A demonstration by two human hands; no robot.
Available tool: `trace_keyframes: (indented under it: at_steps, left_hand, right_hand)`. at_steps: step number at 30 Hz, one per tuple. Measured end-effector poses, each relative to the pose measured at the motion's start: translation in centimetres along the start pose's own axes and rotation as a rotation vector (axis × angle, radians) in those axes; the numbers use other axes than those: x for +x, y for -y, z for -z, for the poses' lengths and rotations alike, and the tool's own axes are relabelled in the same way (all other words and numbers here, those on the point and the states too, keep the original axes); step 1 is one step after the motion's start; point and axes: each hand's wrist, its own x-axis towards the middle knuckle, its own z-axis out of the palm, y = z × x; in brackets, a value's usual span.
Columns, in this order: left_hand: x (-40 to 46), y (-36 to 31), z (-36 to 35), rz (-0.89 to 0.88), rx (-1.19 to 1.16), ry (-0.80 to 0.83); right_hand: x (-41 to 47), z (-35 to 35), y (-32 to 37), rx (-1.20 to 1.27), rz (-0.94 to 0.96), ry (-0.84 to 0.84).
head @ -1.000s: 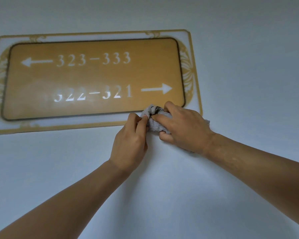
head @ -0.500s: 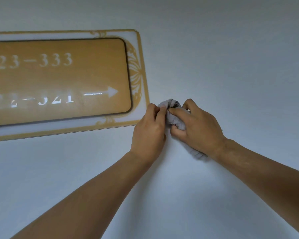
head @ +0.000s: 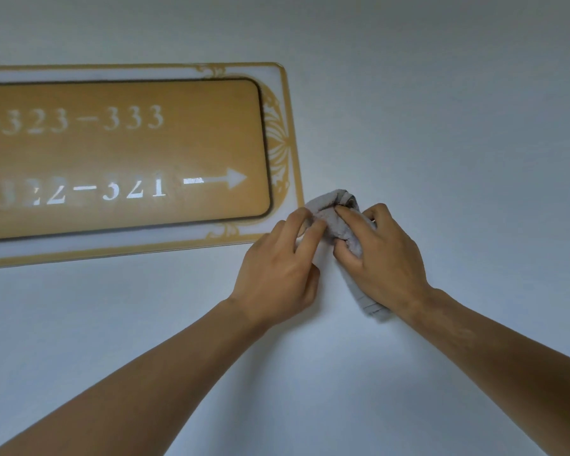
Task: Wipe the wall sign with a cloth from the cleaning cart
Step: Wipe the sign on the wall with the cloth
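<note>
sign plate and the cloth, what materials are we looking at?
Wall sign: looks like a gold, matte, faintly grained panel on a clear or frosted glossy backing plate with printed gold scrollwork, probably acrylic; the translucent rim suggests it, but metal laminate is not ruled out. Cloth: grey, soft, woven or terry fabric, bunched and creased between left hand and right hand.

Both hands, left hand (head: 277, 268) and right hand (head: 380, 258), grip a grey cloth (head: 334, 213) (bunched); gold sign (head: 129, 153) just beside.
</note>
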Motion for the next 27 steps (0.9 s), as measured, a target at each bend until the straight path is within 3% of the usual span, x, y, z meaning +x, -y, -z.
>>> trace_keyframes:
  at_steps: [4, 8, 13, 19, 22, 27]
  left_hand:
    - [-1.3, 2.0, 1.6, -0.104, 0.042, -0.085]
    - [-1.8, 4.2, 3.2, -0.031, 0.099, -0.102]
    - [-2.5, 6.9, 5.0, -0.011, 0.169, -0.067]
    - [-4.0, 8.4, 4.0, 0.13, 0.138, 0.022]
    - [-5.4, 8.5, 1.8, 0.144, 0.155, 0.046]
    - [-5.6, 8.6, 0.4, 0.139, 0.132, -0.062]
  right_hand:
    - [0.8, -0.4, 2.0, 0.077, -0.068, -0.085]
    - [3.2, -0.2, 4.7, 0.157, -0.084, -0.217]
    - [7.0, -0.4, 8.2, 0.125, -0.104, -0.266]
    - [7.4, -3.8, 11.0, -0.073, 0.008, -0.063]
    - [6.7, -4.9, 11.0, -0.092, 0.023, -0.053]
    - [5.6, -5.5, 10.1, -0.001, 0.138, -0.035]
